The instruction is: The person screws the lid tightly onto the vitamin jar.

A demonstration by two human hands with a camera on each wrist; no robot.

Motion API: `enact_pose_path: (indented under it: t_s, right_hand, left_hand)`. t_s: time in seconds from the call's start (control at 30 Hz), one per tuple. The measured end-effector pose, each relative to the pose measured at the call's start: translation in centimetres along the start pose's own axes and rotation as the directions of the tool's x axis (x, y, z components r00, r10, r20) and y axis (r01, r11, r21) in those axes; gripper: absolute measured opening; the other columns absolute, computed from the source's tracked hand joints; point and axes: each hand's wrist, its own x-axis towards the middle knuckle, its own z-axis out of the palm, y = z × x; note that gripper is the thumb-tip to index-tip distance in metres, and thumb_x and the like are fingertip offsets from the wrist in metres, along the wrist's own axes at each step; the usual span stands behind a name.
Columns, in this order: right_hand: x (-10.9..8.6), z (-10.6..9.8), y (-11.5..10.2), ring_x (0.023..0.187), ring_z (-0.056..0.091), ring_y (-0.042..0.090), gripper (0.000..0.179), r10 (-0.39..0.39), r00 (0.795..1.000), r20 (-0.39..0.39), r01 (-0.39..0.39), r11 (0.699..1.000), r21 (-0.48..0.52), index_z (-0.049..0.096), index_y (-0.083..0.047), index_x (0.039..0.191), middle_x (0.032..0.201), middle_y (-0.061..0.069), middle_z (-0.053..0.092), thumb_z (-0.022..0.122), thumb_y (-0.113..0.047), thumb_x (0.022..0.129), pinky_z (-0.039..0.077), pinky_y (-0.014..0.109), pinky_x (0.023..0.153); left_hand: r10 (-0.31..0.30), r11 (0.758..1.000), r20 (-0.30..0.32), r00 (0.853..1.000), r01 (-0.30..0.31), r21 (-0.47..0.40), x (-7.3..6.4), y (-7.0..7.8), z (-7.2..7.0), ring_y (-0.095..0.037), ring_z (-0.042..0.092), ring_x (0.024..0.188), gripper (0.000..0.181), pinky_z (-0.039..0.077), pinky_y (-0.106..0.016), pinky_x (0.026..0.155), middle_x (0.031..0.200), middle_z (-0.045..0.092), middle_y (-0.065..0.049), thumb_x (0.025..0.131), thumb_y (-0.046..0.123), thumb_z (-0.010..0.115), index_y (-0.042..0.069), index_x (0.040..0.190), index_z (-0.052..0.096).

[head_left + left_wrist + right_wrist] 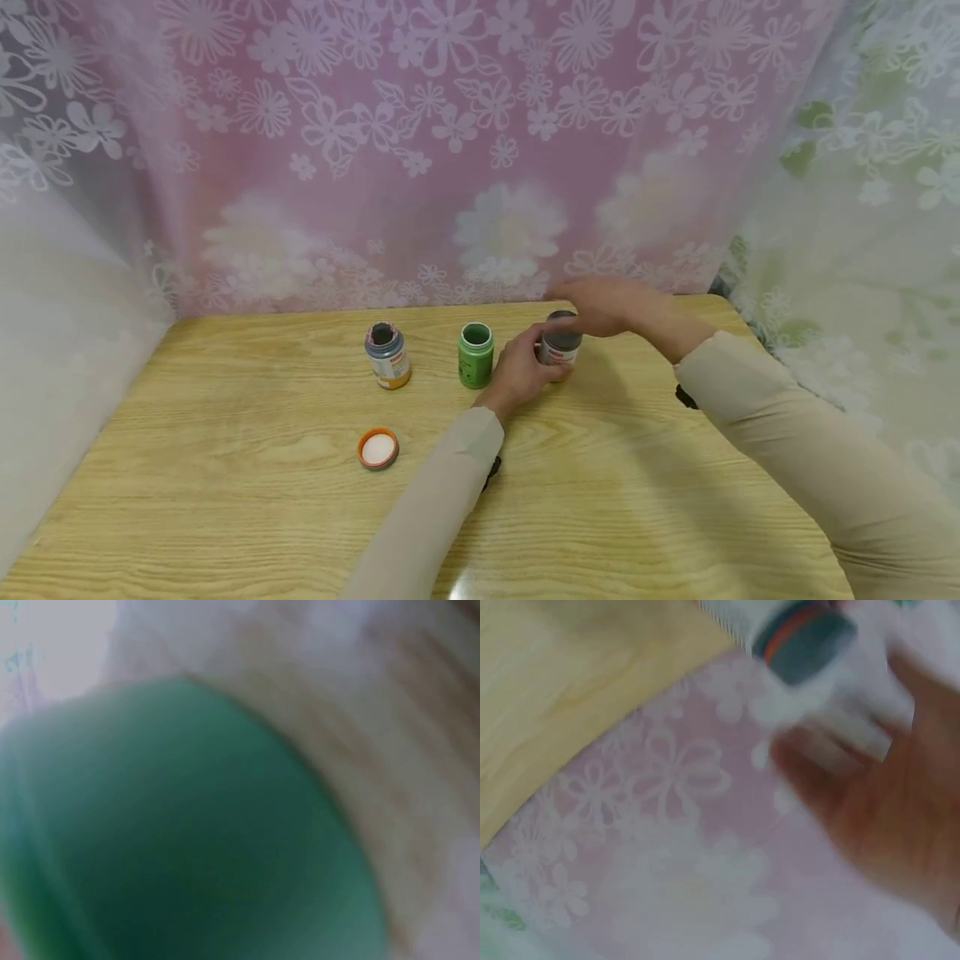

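At the right of the row stands a jar with a dark grey lid [564, 332] and a white label. My left hand [519, 371] grips this jar around its side, thumb toward me and fingers behind. Above and just right of the lid hovers my right hand [600, 307], blurred, with loosely spread fingers. In the right wrist view the right hand [900, 795] is apart from the grey lid [814, 645], which has an orange ring at its edge. Close by my left wrist is an uncapped green jar [476, 357], filling much of the left wrist view as a blurred green shape [202, 825].
Another uncapped jar [388, 358], grey with a white and orange label and a ragged seal at its mouth, stands farther left. An orange-rimmed lid [377, 449] lies inside-up nearer me on the wooden table [225, 467]. Flowered curtains [495, 167] hang behind.
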Motion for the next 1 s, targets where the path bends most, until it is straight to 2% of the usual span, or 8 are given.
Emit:
enact_pose_path:
  t_s: [0.07,0.13,0.23,0.37,0.63,0.73,0.87,1.0]
  right_hand:
    - [-0.2,-0.4,0.4,0.132,0.035,0.039,0.059,-0.148,0.988,0.047,0.147,0.989,0.032,0.042,-0.009,0.145,0.147,0.021,0.036,0.065,-0.026,0.093,0.034,0.056,0.101]
    - [-0.3,-0.5,0.5,0.132,0.034,0.04,0.06,-0.236,0.969,0.077,0.23,0.97,0.077,0.044,-0.009,0.143,0.147,0.021,0.035,0.07,-0.012,0.089,0.034,0.055,0.102]
    - [-0.2,-0.2,0.4,0.124,0.045,0.037,0.052,-0.277,0.958,0.08,0.267,0.957,0.117,0.053,-0.007,0.135,0.137,0.019,0.047,0.07,-0.002,0.086,0.04,0.052,0.096]
    - [0.2,0.4,0.4,0.111,0.055,0.03,0.042,-0.272,0.96,0.064,0.262,0.955,0.138,0.061,-0.005,0.125,0.123,0.012,0.057,0.071,0.001,0.085,0.046,0.046,0.09]
    - [0.7,0.2,-0.3,0.099,0.06,0.027,0.041,-0.115,0.991,0.074,0.107,0.99,0.096,0.06,0.0,0.124,0.117,0.014,0.061,0.072,-0.013,0.087,0.05,0.041,0.082]
    - [0.8,0.1,-0.8,0.079,0.06,0.021,0.031,-0.028,0.998,0.056,0.024,0.998,0.061,0.066,0.001,0.107,0.095,0.01,0.064,0.071,-0.025,0.089,0.05,0.034,0.068]
    - [1.0,0.7,-1.5,0.052,0.046,0.014,0.039,0.099,0.995,-0.027,-0.099,0.995,0.009,0.061,-0.006,0.073,0.062,0.002,0.052,0.066,-0.041,0.091,0.036,0.027,0.048]
    - [1.0,1.6,-1.9,0.043,0.043,0.013,0.049,0.182,0.975,-0.123,-0.189,0.981,-0.043,0.056,-0.009,0.064,0.052,0.001,0.048,0.058,-0.05,0.092,0.032,0.026,0.04]
  left_hand:
    - [-0.008,1.0,0.004,1.0,0.008,-0.007,0.0,-0.1,-0.1,-0.008,0.059,0.099,0.059,0.049,-0.029,0.084,0.117,0.059,0.006,0.082,0.03,0.077,0.02,0.134,0.05]
    - [-0.012,1.0,0.005,1.0,0.012,-0.005,0.0,-0.2,-0.1,-0.008,0.059,0.099,0.059,0.049,-0.028,0.084,0.116,0.059,0.007,0.083,0.03,0.077,0.02,0.134,0.05]
    - [-0.008,1.0,0.004,1.0,0.008,-0.002,0.0,-0.3,-0.1,-0.007,0.059,0.098,0.058,0.049,-0.026,0.083,0.115,0.06,0.006,0.083,0.03,0.077,0.019,0.133,0.051]
    - [0.005,1.0,0.001,1.0,-0.005,0.006,0.0,-0.2,0.0,-0.008,0.058,0.099,0.056,0.049,-0.026,0.083,0.116,0.059,0.006,0.082,0.031,0.077,0.018,0.131,0.052]
    - [0.008,0.999,-0.006,1.0,-0.008,0.032,0.2,-0.1,0.1,-0.008,0.058,0.1,0.056,0.049,-0.028,0.085,0.117,0.059,0.008,0.082,0.032,0.078,0.02,0.13,0.052]
    - [0.008,1.0,-0.001,1.0,-0.008,0.024,0.2,0.0,0.1,-0.009,0.058,0.101,0.059,0.049,-0.029,0.085,0.118,0.059,0.007,0.082,0.032,0.077,0.021,0.133,0.051]
    - [-0.004,1.0,0.0,1.0,0.004,0.02,0.1,0.1,0.1,-0.009,0.058,0.101,0.059,0.049,-0.029,0.085,0.119,0.059,0.006,0.082,0.031,0.078,0.024,0.133,0.051]
    - [-0.018,0.999,-0.018,1.0,0.018,0.044,0.0,0.1,0.1,-0.009,0.059,0.099,0.053,0.049,-0.029,0.084,0.115,0.06,0.006,0.081,0.032,0.078,0.022,0.128,0.054]
